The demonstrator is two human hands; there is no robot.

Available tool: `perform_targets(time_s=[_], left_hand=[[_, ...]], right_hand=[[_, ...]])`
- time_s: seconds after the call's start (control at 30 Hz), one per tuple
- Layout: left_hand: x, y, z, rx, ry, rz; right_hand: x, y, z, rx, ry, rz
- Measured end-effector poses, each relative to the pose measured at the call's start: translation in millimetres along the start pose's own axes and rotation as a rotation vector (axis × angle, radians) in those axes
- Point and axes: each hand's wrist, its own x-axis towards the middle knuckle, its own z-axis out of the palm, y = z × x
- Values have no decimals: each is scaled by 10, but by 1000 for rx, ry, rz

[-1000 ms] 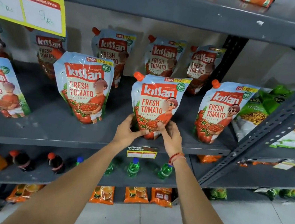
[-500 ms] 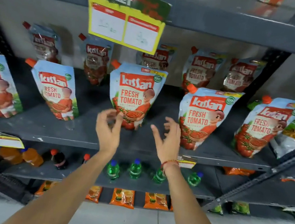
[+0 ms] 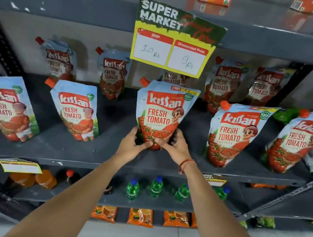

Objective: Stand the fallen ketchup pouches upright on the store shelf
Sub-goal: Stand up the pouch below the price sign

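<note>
Two bare hands meet at the base of a glossy blue-and-red ketchup pouch with an orange spout cap (image 3: 161,117), which stands upright at the middle of the dark grey metal shelf (image 3: 74,152); the left hand (image 3: 133,145) and the right hand (image 3: 175,147) each wrap thumb and fingers around its bottom corners. Four more front-row pouches stand beside it, two on each side, and a green-and-yellow paper price sign (image 3: 174,40) hangs above from the upper shelf edge.

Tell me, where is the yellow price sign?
The yellow price sign hangs from the upper shelf edge, top middle of the head view, straight above the ketchup pouch both hands hold.
</note>
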Motion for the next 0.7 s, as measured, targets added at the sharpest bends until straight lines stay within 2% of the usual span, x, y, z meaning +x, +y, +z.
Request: perform_targets(time_s=[0.33, 0.7], left_hand=[[-283, -9, 235, 51, 8, 54], [-358, 39, 255, 60, 6, 68]], right_hand=[[-389, 147, -214, 14, 56, -9], [-501, 172, -132, 23, 122, -18]])
